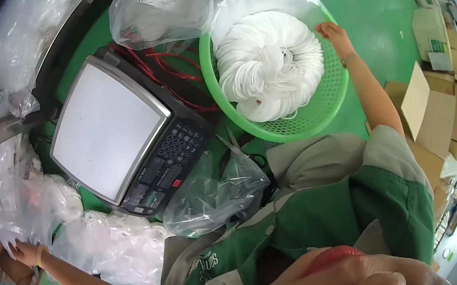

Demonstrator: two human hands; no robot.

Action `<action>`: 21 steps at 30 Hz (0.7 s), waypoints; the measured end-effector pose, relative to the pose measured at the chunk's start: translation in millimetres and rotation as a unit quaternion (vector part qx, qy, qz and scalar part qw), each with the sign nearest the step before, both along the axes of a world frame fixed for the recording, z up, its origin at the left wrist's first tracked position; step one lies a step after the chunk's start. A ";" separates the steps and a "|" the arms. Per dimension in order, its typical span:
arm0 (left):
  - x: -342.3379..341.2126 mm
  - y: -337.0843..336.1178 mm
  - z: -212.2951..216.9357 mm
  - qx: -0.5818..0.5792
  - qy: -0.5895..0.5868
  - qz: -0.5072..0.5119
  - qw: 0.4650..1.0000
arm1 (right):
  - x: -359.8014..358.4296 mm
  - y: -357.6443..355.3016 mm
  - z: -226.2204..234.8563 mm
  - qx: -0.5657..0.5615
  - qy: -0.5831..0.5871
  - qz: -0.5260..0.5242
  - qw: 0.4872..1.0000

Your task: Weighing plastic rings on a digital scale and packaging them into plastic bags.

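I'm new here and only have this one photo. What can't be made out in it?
- Left hand, head view: fingers lie among clear bags; any grip is unclear.
- Right hand: fingertips at the rim of the green basket, behind the white rings.
- Scale: display too small to read.

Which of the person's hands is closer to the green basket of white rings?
The right hand: it touches the green basket at its far rim. The left hand is far off, on clear plastic bags.

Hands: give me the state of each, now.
Left hand: open, resting on clear plastic bags.
Right hand: fingers on the green basket rim; grip cannot be told.
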State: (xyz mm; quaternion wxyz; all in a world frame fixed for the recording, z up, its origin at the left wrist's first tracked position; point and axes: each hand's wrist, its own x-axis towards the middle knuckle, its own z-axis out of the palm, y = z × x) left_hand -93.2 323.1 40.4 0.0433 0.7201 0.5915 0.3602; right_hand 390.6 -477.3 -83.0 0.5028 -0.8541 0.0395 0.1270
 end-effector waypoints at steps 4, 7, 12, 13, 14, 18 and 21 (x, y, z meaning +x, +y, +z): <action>15.6 -90.2 -0.2 -0.001 0.020 -0.280 0.960 | 54.6 -8.5 -68.6 -0.190 0.281 0.128 0.932; 40.2 -205.5 -2.1 -0.134 -0.024 -0.360 0.923 | 40.1 0.1 -71.3 -0.327 0.389 0.231 0.830; 58.8 -353.3 56.1 -0.202 0.099 -0.500 0.837 | 8.4 6.9 -89.1 -0.201 0.175 0.279 0.923; 63.7 -380.3 78.1 -0.207 0.123 -0.488 0.839 | -8.0 21.9 -70.4 -0.090 0.192 0.269 0.939; 61.4 -396.5 95.0 -0.192 0.131 -0.509 0.829 | -16.8 29.4 -57.2 0.024 0.209 0.255 0.944; 52.1 -460.9 158.1 -0.240 0.156 -0.557 0.780 | -21.9 28.8 -54.4 -0.129 0.348 0.181 0.911; 35.5 -492.3 178.5 -0.239 0.167 -0.626 0.723 | -24.1 13.3 -51.9 0.183 0.370 0.269 0.870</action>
